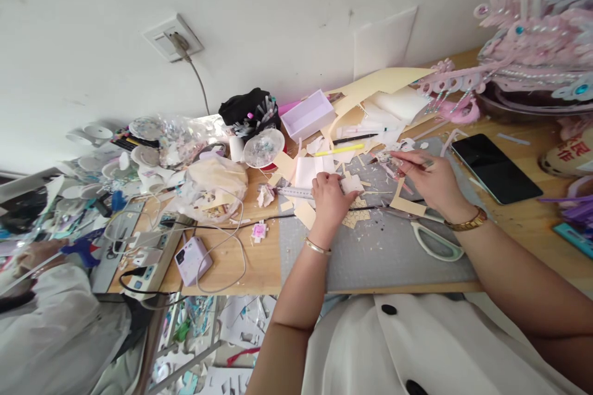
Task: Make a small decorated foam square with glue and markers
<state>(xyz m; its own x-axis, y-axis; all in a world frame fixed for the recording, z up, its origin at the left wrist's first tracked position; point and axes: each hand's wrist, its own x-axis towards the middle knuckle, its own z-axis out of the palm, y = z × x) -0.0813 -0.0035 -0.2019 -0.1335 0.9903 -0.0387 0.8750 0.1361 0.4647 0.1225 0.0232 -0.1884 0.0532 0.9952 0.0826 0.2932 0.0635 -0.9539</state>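
My left hand is closed, its fingers pinching a small white paper piece over the grey cutting mat. My right hand is closed too, its fingertips gripping a thin brush-like tool that points left toward the paper piece. A tan card cut-out lies under my right hand. White-handled scissors rest on the mat beneath my right wrist. A metal ruler lies just left of my left hand.
A black phone lies on the wooden desk at the right, a pink ornate headdress behind it. A lilac box, yellow pen, plastic bags, a power strip and cables crowd the left. Another person sits at far left.
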